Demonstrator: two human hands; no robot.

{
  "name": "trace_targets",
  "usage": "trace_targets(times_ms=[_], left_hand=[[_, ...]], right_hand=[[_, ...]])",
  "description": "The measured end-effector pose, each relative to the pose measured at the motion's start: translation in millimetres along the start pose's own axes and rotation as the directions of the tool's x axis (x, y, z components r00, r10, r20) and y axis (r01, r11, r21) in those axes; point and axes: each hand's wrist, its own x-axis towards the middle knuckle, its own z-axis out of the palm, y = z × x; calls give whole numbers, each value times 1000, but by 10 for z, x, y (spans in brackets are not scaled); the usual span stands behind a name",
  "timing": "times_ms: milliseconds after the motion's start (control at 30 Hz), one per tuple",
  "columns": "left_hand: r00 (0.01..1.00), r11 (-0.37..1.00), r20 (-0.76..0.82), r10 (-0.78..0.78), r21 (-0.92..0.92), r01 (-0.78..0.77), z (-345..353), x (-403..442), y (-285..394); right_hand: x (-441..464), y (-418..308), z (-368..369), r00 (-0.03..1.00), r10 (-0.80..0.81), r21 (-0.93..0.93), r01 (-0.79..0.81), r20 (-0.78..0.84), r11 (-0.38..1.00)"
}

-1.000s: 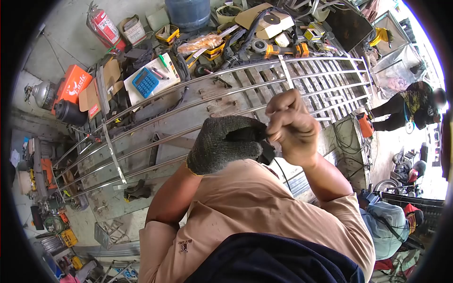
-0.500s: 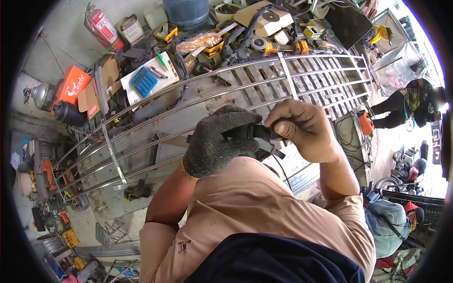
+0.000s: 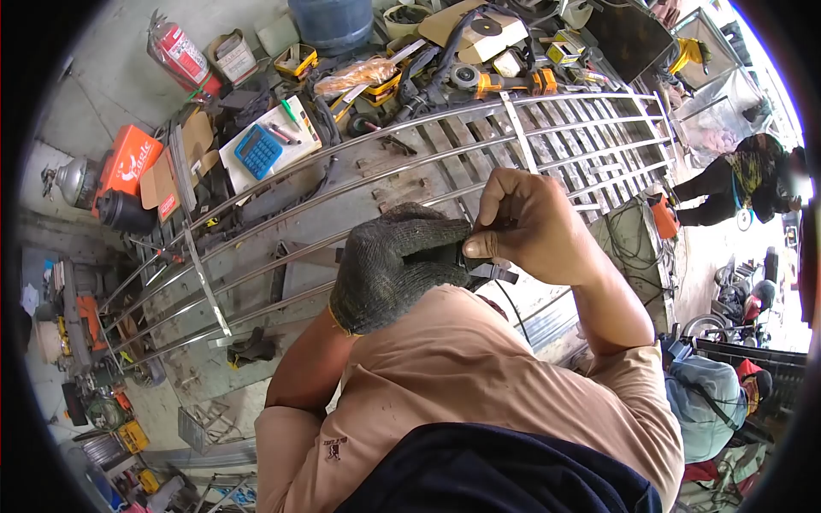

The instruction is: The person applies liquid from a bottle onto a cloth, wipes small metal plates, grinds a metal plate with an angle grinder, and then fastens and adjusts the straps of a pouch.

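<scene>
My left hand (image 3: 393, 267), in a dark knitted glove, is closed around a black strap-like item (image 3: 446, 255) in front of my chest. Bare and pinching, my right hand (image 3: 532, 224) has thumb and fingertips on the right end of the same item. Most of the item is hidden by the glove and fingers. Beyond both hands lies a long metal frame of shiny tubes (image 3: 376, 177) with flat crossbars.
Past the frame are a blue calculator (image 3: 258, 151), an angle grinder (image 3: 505, 83) and a fire extinguisher (image 3: 181, 53). A dark glove (image 3: 251, 348) lies left of me. One person (image 3: 742, 184) stands at right; another (image 3: 703, 402) is lower right.
My right hand has come back toward the gloved left hand, its thumb now beside the glove's fingertips. Less of the black item shows between them than half a second ago.
</scene>
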Motion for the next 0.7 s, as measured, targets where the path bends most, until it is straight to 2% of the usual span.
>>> trace_targets(times_ms=[67, 200, 267, 300, 367, 467, 500, 567, 600, 700], left_hand=[[993, 991, -4, 117, 67, -116, 16, 18, -81], [998, 998, 25, 55, 31, -56, 9, 21, -26], [997, 997, 5, 71, 42, -72, 12, 17, -27], [1000, 999, -2, 28, 24, -28, 20, 16, -11], [998, 998, -15, -60, -13, 59, 38, 15, 37], [999, 997, -42, -7, 75, 11, 37, -8, 16], [994, 991, -98, 48, 127, -36, 64, -2, 9], [967, 965, -198, 162, 235, -113, 150, 5, -5], [967, 962, -197, 161, 252, -109, 147, -6, -29], [962, 954, -207, 175, 279, -114, 124, -5, -53]], right_hand=[[21, -12, -32, 1000, 6, -53, -6, 1, 999], [63, 68, -14, 999, -26, -27, 25, -31, 999], [85, 151, 30, 997, -35, 100, 41, -62, 994], [94, 169, 55, 996, -39, 162, 51, -76, 985], [76, 131, 133, 988, -37, 166, 61, -148, 984], [57, 231, 317, 950, -79, 209, 147, -303, 967], [58, 308, 392, 928, -96, 226, 187, -361, 956], [30, 439, 581, 866, -167, 166, 273, -472, 948], [26, 481, 631, 827, -202, 132, 314, -525, 940], [44, 541, 539, 880, -204, 252, 334, -429, 908]])
